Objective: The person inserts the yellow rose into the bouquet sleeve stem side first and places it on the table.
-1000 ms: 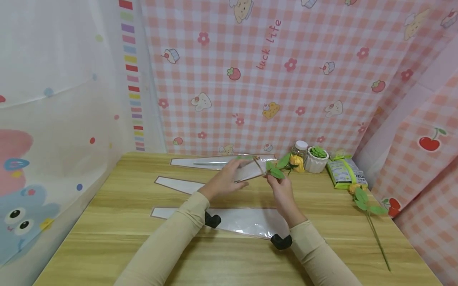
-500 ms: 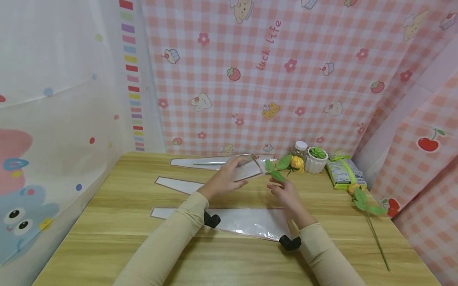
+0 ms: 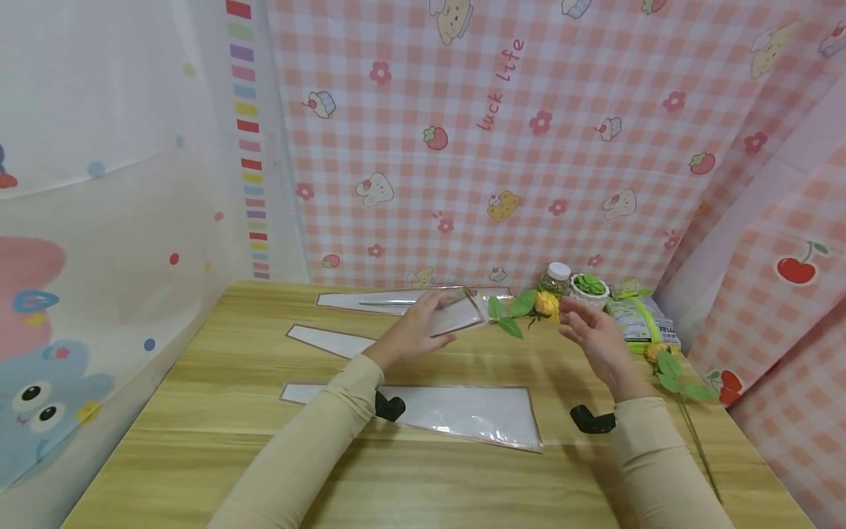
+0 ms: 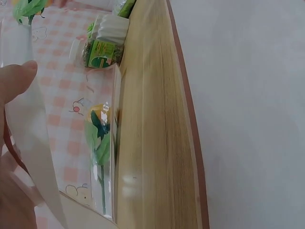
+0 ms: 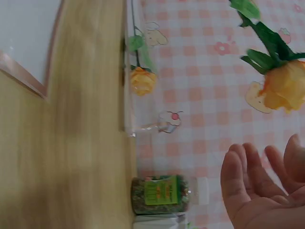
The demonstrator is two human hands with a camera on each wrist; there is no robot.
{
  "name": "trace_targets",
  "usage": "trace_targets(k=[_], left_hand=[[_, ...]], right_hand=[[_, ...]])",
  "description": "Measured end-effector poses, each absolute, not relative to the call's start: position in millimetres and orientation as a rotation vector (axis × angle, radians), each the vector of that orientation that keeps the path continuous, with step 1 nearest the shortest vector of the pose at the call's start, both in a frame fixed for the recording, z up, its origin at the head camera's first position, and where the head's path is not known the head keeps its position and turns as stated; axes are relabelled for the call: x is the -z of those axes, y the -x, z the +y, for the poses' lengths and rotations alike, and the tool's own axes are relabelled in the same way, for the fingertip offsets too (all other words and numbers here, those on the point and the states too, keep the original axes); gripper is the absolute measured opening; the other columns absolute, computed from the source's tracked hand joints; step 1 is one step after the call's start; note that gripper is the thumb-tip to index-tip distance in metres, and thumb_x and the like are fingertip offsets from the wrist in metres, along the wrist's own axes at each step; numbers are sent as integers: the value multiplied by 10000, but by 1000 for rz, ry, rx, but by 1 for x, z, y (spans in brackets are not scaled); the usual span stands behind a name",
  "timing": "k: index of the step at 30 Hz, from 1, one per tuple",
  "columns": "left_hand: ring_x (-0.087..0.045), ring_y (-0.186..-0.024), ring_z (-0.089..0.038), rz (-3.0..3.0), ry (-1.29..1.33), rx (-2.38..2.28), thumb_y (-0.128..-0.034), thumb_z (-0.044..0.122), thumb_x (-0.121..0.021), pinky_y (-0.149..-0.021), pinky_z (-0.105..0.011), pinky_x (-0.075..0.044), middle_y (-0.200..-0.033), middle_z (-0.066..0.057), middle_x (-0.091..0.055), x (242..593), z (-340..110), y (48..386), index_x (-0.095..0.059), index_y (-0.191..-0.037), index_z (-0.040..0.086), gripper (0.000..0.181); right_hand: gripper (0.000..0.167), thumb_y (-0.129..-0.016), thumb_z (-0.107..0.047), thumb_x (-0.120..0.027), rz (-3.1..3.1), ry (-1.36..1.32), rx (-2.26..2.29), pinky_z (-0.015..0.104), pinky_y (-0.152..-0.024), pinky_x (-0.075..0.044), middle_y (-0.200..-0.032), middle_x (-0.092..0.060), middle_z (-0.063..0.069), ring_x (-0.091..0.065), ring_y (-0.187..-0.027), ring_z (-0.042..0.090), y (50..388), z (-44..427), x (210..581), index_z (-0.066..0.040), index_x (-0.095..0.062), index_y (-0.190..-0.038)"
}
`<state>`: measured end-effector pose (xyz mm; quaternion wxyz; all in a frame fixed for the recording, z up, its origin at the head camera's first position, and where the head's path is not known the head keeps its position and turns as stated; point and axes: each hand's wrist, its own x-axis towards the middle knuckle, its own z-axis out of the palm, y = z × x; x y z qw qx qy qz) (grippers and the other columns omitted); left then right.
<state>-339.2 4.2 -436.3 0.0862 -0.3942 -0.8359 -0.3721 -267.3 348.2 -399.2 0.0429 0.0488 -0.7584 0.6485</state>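
Pink checked cloth [image 3: 423,176] backs yr wood table [image 3: 172,441]; bare wood runs btwn front sleeve [image 3: 463,411] & loose rose [image 3: 669,364] near the R edge. Yr L hand [image 3: 415,327] grips held sleeve [image 3: 457,319], bloom & leaves of held rose [image 3: 547,304] poking out its end. Yr R hand [image 3: 597,342] is free, fingers loosely bent, just beside that bloom. Qty: 3 yellow roses incl. packed rose [image 4: 101,148] in back sleeve [image 3: 346,300]; 1 jar [image 3: 555,281], 1 pot [image 3: 588,297], 1 packet [image 3: 637,323]. Can't tell if mid strip [image 3: 327,342] joins held sleeve.

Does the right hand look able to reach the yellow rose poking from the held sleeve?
Probably yes: the right hand holds nothing and is beside the yellow rose, with nothing visibly between them.
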Motion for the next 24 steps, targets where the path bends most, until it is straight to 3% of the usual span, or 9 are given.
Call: trace_targets(k=[3, 9, 13, 19, 24], left_hand=[[-564, -1151, -241, -2494, 1180, 1094, -883, 199, -805, -924, -382, -547, -1350, -108, -514, 438, 5, 340, -393, -1504, 111, 751], [-564, -1126, -234, -2520, 1175, 1045, -872, 189, -814, -911, -381, -550, -1337, -101, -527, 439, 7, 340, -416, -1492, 105, 741], [-558, -1133, -228, -2538, 1177, 1014, -879, 210, -809, -932, -371, -540, -1348, -101, -522, 439, 6, 339, -421, -1487, 104, 729], [-546, -1151, -222, -2533, 1196, 988, -878, 211, -812, -965, -372, -524, -1353, -101, -521, 439, 5, 339, -430, -1478, 84, 723], [-530, -1202, -243, -2534, 1220, 968, -843, 171, -839, -1032, -419, -493, -1371, -101, -513, 439, 5, 339, -432, -1479, 101, 758]], right_hand=[[580, -1068, -257, -504, -2377, -216, -1899, 183, -932, -524, -1308, -543, -87, -547, -1136, 3, 267, 353, 390, 53, -354, -1535], [543, -1067, -232, -526, -2524, -327, -1789, 224, -929, -546, -1540, -408, 217, -525, -1170, -25, 269, 352, 381, 33, -398, -1524], [504, -1072, -164, -510, -2556, -352, -1797, 243, -918, -558, -1555, -354, 285, -535, -1158, -26, 270, 349, 380, 58, -402, -1511], [464, -1074, -111, -494, -2540, -302, -1828, 249, -915, -561, -1497, -451, 232, -571, -1120, -31, 269, 344, 380, 76, -422, -1492], [471, -1064, -126, -526, -2509, -259, -1861, 239, -905, -562, -1304, -610, 23, -608, -1076, -1, 269, 340, 380, 97, -439, -1470]])
